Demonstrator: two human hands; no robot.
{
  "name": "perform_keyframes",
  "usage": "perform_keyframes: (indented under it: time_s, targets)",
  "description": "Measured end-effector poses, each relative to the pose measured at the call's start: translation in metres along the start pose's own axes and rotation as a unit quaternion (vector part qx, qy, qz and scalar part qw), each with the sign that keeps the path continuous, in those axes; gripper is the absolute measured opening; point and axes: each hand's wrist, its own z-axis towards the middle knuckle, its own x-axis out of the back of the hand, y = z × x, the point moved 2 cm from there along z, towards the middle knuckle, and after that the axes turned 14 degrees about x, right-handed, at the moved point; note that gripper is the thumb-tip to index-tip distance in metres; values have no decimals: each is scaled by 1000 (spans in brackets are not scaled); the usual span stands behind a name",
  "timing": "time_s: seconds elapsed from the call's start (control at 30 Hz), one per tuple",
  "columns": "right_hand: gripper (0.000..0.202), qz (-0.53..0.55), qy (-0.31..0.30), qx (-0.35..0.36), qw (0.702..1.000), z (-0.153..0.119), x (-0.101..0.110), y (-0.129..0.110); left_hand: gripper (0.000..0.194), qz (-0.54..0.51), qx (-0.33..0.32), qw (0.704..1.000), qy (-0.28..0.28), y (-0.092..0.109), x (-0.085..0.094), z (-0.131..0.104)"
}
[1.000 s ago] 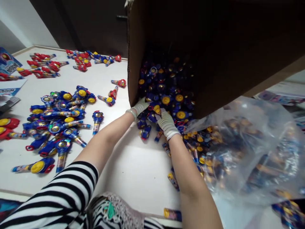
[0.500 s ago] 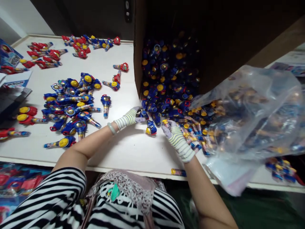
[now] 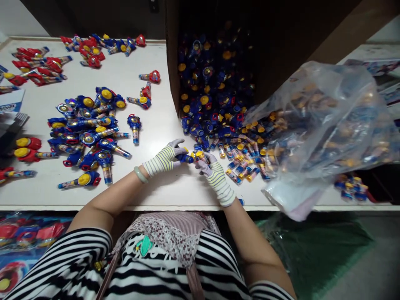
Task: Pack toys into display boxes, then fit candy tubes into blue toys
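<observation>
My left hand [image 3: 164, 158], in a striped knit glove, is closed on a blue toy piece [image 3: 185, 158] with a bit of yellow on it. My right hand [image 3: 217, 177], gloved alike, pinches a small printed tube with a yellow end [image 3: 200, 156]. The tube's end is up against or very near the blue piece; I cannot tell whether they are joined. Just behind the fingers sits another blue piece [image 3: 198, 147], partly covered. To the right of my right hand lie several loose small tubes [image 3: 243, 164] with yellow and blue ends.
A big cardboard box [image 3: 172, 62] lies open with many blue toy pieces [image 3: 208, 100] spilling out. Right of it is a clear plastic bag [image 3: 325, 125] of tubes. Blue toys with tubes [image 3: 90, 133] are heaped left; red ones [image 3: 46, 64] lie farther back. The table's front edge [image 3: 175, 208] is close.
My right hand has moved left with the tube, bringing it to the blue piece in my left hand. The view has shifted, and more loose tubes show beside the bag.
</observation>
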Motion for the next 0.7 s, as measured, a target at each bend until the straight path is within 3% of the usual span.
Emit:
perform_keyframes:
  time_s: [0.07, 0.13, 0.23, 0.3, 0.37, 0.43, 0.53, 0.7]
  targets:
    - [43, 26, -7, -11, 1000, -1, -15, -2, 40, -9, -7, 999, -32, 0, -5, -9]
    - [38, 59, 13, -17, 998, -3, -31, -3, 39, -97, 18, 995, -29, -1, -12, -15]
    - [40, 180, 45, -51, 981, -9, -50, 1, 48, -283, 98, 954, 4, -1, -24, -22]
    - [42, 206, 39, -56, 976, -14, -51, 5, 53, -352, 142, 925, 25, 2, -29, -25]
    - [41, 110, 23, -39, 993, -19, -40, 8, 52, -376, 177, 908, 58, 7, -28, -27]
    - [40, -60, -19, -30, 998, -23, -24, 8, 54, -386, 208, 894, 92, 12, -23, -26]
    - [42, -255, -136, -31, 957, -26, -9, 0, 56, -384, 215, 895, 76, 18, -15, -23]
    - [40, -368, -229, 4, 901, -19, -13, -22, 46, -337, 228, 913, 33, 26, -11, -21]
